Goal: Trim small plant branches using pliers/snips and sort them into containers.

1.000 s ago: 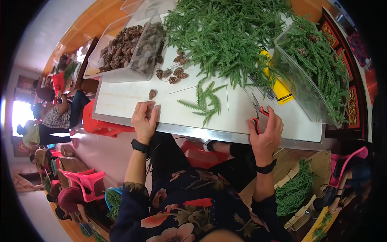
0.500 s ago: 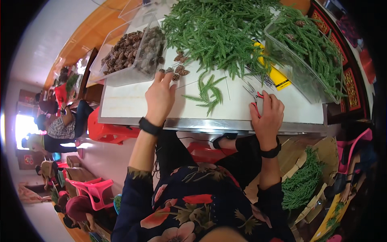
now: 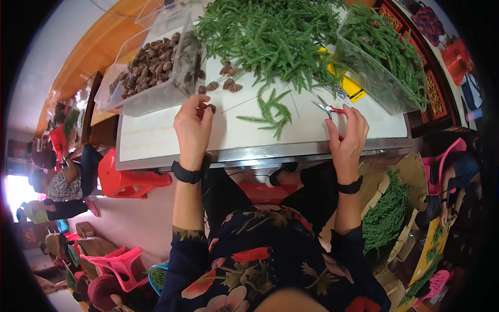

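My left hand (image 3: pixel 192 125) pinches a small brown pine cone (image 3: pixel 211 108) just above the white table. Several loose pine cones (image 3: pixel 232 85) lie beyond its fingertips. My right hand (image 3: pixel 349 129) is closed around the red handles of a pair of pliers (image 3: pixel 327 108), whose jaws point away to the left. Between my hands a green artificial sprig (image 3: pixel 270 113) lies flat on the table. Thin wires (image 3: pixel 295 105) rest on either side of it.
A clear bin of pine cones (image 3: pixel 150 67) stands at the back left. Green sprigs heap (image 3: pixel 265 41) at the back; another clear bin (image 3: pixel 379 88) of sprigs is at right. A yellow packet (image 3: pixel 347 86) lies beside it. A cardboard box of greenery (image 3: pixel 387 213) stands at lower right.
My left hand has drawn back toward me from the loose cones with one pine cone in its fingers. The pliers in my right hand have turned slightly, jaws more to the left.
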